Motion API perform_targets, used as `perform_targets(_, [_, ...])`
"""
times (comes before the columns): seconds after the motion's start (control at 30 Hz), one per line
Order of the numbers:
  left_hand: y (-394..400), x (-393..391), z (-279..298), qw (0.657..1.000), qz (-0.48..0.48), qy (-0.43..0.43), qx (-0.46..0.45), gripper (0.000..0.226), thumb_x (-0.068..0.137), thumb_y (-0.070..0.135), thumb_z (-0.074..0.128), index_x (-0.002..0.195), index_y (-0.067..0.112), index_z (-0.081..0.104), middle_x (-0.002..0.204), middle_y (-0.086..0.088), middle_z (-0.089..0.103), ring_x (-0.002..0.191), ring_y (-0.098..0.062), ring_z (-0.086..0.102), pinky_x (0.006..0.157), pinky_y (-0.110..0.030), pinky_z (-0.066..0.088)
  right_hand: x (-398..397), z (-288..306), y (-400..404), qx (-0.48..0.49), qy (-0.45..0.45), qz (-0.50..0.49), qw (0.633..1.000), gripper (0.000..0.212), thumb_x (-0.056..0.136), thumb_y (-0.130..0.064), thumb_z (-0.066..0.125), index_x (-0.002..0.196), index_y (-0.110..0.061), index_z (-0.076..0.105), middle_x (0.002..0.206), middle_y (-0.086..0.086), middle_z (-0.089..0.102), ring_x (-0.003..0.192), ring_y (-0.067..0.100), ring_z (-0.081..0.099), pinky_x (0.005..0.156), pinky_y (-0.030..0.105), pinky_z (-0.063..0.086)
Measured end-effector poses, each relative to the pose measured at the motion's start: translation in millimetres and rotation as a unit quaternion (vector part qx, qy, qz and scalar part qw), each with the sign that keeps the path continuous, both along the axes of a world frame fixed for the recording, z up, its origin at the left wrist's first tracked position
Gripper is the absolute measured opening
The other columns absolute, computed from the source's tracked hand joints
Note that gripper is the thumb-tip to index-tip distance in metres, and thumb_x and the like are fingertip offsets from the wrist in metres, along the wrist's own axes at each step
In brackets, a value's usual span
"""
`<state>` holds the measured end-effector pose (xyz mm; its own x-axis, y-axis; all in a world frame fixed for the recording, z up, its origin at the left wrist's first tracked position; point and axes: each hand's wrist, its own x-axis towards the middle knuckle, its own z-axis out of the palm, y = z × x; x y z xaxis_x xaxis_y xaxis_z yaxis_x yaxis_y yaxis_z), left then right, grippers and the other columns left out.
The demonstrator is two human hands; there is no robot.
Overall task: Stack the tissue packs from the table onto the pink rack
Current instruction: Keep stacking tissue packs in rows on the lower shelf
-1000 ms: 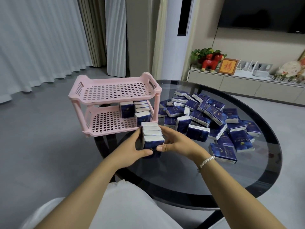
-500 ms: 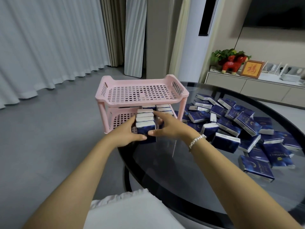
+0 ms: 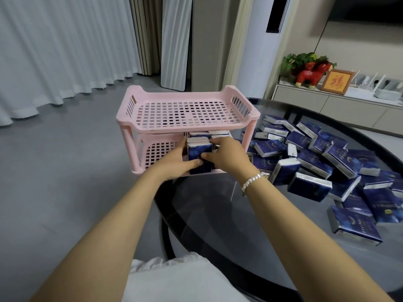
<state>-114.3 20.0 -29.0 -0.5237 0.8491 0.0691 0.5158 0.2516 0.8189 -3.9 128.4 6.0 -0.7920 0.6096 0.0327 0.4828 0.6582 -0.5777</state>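
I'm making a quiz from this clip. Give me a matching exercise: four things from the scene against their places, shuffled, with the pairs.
Things:
1. row of blue tissue packs gripped between both hands
2. pink plastic rack's top shelf
3. loose blue tissue packs
4. red horse figurine

Places:
A. on the grey cabinet
B. scattered on the glass table
C. bare
D. going into the rack's lower shelf

Pairs: 1-D, 2-C, 3-B, 4-A
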Motion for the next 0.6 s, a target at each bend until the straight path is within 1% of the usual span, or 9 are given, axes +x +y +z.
perform_targets(0.07, [2, 1, -4, 1.000, 0.011, 0.005, 0.009, 0.071, 0.088, 0.013, 0.065, 0.146, 0.023, 0.026, 0.129, 0.014, 0.046, 0.122, -0.004, 0.044, 0.092, -0.006, 0.028, 3, -6, -2, 0.001, 0.043, -0.030, 0.999, 0.044, 0.083, -0.025, 0.067, 0.125, -0.017, 0.058, 0.117, 0.003, 0.065, 0.107, 0.022, 0.060, 0.088, 0.033, 0.049])
perform_targets(0.1, [2, 3, -5, 1.000, 0.021, 0.009, 0.013, 0.070, 0.088, 0.014, 0.065, 0.146, 0.024, 0.026, 0.127, 0.016, 0.046, 0.120, -0.003, 0.044, 0.093, -0.009, 0.028, 5, -9, -3, 0.002, 0.064, -0.040, 0.997, 0.047, 0.082, -0.024, 0.067, 0.128, -0.020, 0.055, 0.117, 0.002, 0.065, 0.106, 0.022, 0.061, 0.089, 0.035, 0.050])
perform_targets(0.17, [2, 5, -9, 0.999, 0.040, 0.022, 0.025, 0.068, 0.087, 0.017, 0.066, 0.144, 0.027, 0.030, 0.128, 0.015, 0.049, 0.120, -0.005, 0.047, 0.095, -0.014, 0.032, 13, -19, -5, 0.021, 0.095, -0.050, 0.994, 0.045, 0.083, -0.023, 0.065, 0.127, -0.023, 0.055, 0.108, 0.002, 0.068, 0.100, 0.022, 0.063, 0.083, 0.036, 0.052])
perform_targets(0.23, [3, 6, -14, 0.997, 0.054, 0.052, 0.027, 0.069, 0.084, 0.020, 0.070, 0.143, 0.029, 0.033, 0.133, 0.010, 0.053, 0.122, -0.009, 0.050, 0.095, -0.020, 0.035, 20, -29, -6, 0.047, 0.122, -0.060, 0.990, 0.038, 0.086, -0.023, 0.061, 0.123, -0.023, 0.056, 0.097, 0.003, 0.069, 0.094, 0.025, 0.063, 0.077, 0.038, 0.052])
perform_targets(0.27, [3, 7, -17, 0.996, 0.061, 0.066, 0.023, 0.072, 0.082, 0.022, 0.071, 0.143, 0.030, 0.033, 0.134, 0.009, 0.054, 0.120, -0.009, 0.050, 0.093, -0.020, 0.035, 23, -35, -6, 0.057, 0.133, -0.063, 0.987, 0.035, 0.087, -0.023, 0.060, 0.122, -0.022, 0.056, 0.094, 0.004, 0.069, 0.091, 0.026, 0.063, 0.076, 0.039, 0.052])
perform_targets(0.33, [5, 8, -22, 0.993, 0.087, 0.081, 0.015, 0.073, 0.081, 0.027, 0.072, 0.143, 0.032, 0.034, 0.134, 0.008, 0.056, 0.119, -0.011, 0.052, 0.090, -0.020, 0.035, 26, -44, -6, 0.066, 0.152, -0.061, 0.984, 0.038, 0.088, -0.023, 0.059, 0.126, -0.023, 0.055, 0.092, 0.002, 0.067, 0.087, 0.024, 0.062, 0.074, 0.039, 0.052])
perform_targets(0.4, [7, 9, -24, 0.991, 0.107, 0.078, 0.004, 0.071, 0.081, 0.031, 0.072, 0.143, 0.032, 0.036, 0.133, 0.007, 0.057, 0.121, -0.015, 0.053, 0.089, -0.019, 0.034, 28, -51, -6, 0.071, 0.157, -0.060, 0.983, 0.043, 0.090, -0.026, 0.058, 0.133, -0.028, 0.051, 0.091, 0.000, 0.062, 0.084, 0.021, 0.060, 0.068, 0.034, 0.049])
perform_targets(0.5, [11, 10, -27, 0.989, 0.100, 0.102, -0.025, 0.065, 0.085, 0.031, 0.067, 0.143, 0.029, 0.037, 0.132, 0.005, 0.058, 0.120, -0.018, 0.054, 0.089, -0.020, 0.035, 29, -57, -4, 0.107, 0.122, -0.082, 0.983, 0.043, 0.095, -0.033, 0.050, 0.136, -0.039, 0.043, 0.091, -0.001, 0.062, 0.083, 0.022, 0.060, 0.059, 0.028, 0.036])
perform_targets(0.6, [15, 16, -32, 0.987, 0.084, 0.128, -0.058, 0.063, 0.091, 0.032, 0.057, 0.146, 0.024, 0.027, 0.136, 0.001, 0.054, 0.121, -0.022, 0.053, 0.094, -0.026, 0.039, 27, -57, -2, 0.146, 0.104, -0.105, 0.978, 0.040, 0.097, -0.039, 0.042, 0.137, -0.038, 0.042, 0.091, -0.002, 0.062, 0.082, 0.021, 0.060, 0.054, 0.027, 0.029])
